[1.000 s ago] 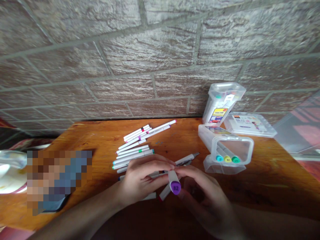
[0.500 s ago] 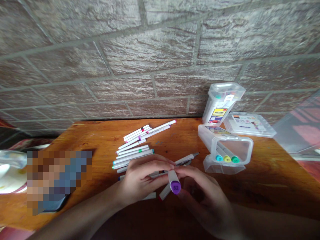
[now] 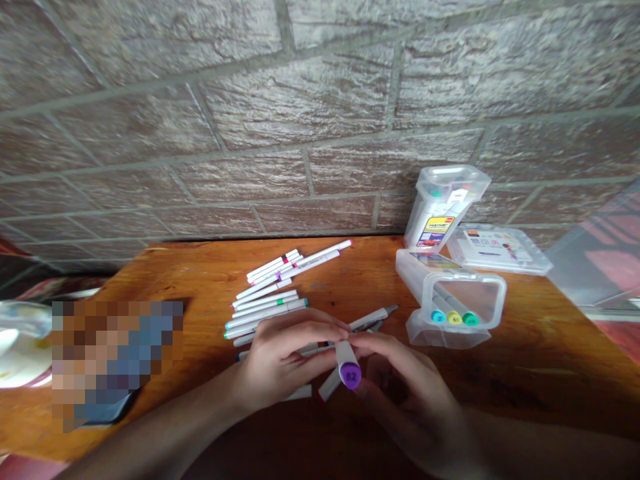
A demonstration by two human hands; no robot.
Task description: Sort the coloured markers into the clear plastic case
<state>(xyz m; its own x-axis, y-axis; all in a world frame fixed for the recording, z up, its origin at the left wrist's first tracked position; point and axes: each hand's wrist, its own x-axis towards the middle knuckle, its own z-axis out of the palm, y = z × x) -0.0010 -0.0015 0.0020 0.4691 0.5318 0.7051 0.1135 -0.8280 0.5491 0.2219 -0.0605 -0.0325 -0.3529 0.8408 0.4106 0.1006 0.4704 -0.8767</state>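
Observation:
Between my two hands is a white marker (image 3: 346, 360), its purple end numbered 82 pointing toward me. My left hand (image 3: 290, 357) pinches it from the left with thumb and fingers. From the right, my right hand (image 3: 407, 380) grips the same marker, fingertips near its far part; that thumb lies in shadow by the purple end. Several capped markers (image 3: 273, 310) lie in a loose row beyond my left hand. Just past the fingertips rests a grey-tipped marker (image 3: 373, 319), and a red-ended marker (image 3: 330, 385) lies under the hands, partly hidden.
An open clear plastic case (image 3: 425, 280) lies on its side at right, holding markers with blue, yellow and green ends. Behind it stands a closed marker case (image 3: 433, 213) beside a flat clear box (image 3: 500, 250). A brick wall (image 3: 320, 133) backs the wooden table (image 3: 175, 267); a blurred-out phone-like object (image 3: 115, 407) lies left.

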